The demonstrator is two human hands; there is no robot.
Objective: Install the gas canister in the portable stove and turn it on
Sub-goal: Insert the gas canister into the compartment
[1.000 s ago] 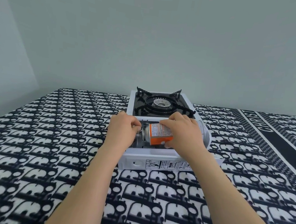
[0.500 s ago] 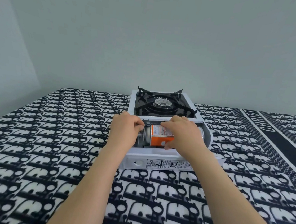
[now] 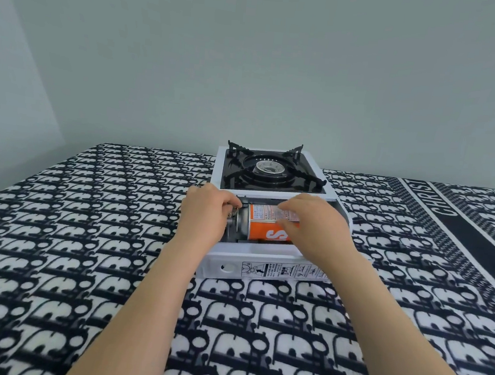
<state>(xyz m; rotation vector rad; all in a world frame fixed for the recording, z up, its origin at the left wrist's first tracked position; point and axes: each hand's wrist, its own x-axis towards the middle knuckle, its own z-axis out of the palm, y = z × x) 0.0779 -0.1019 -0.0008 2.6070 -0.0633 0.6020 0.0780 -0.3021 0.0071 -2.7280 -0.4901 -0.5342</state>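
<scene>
A white portable stove (image 3: 223,268) with a black burner (image 3: 269,169) stands on the patterned cloth. Its near compartment is uncovered. An orange and white gas canister (image 3: 262,225) lies on its side inside, its metal nozzle end pointing left. My right hand (image 3: 318,227) rests over the canister's right part, fingers curled on it. My left hand (image 3: 207,216) is closed at the compartment's left end, fingertips pinched at the fitting by the nozzle. The canister's right end is hidden under my right hand.
A black and white patterned cloth (image 3: 68,245) covers the whole surface, with a dark lettered band (image 3: 471,236) at the right. A plain pale wall (image 3: 252,66) rises right behind the stove.
The canister has rolled and settled lower into the compartment, with more of its orange side showing. My right hand shifted slightly right along it. My left hand stays at the nozzle end.
</scene>
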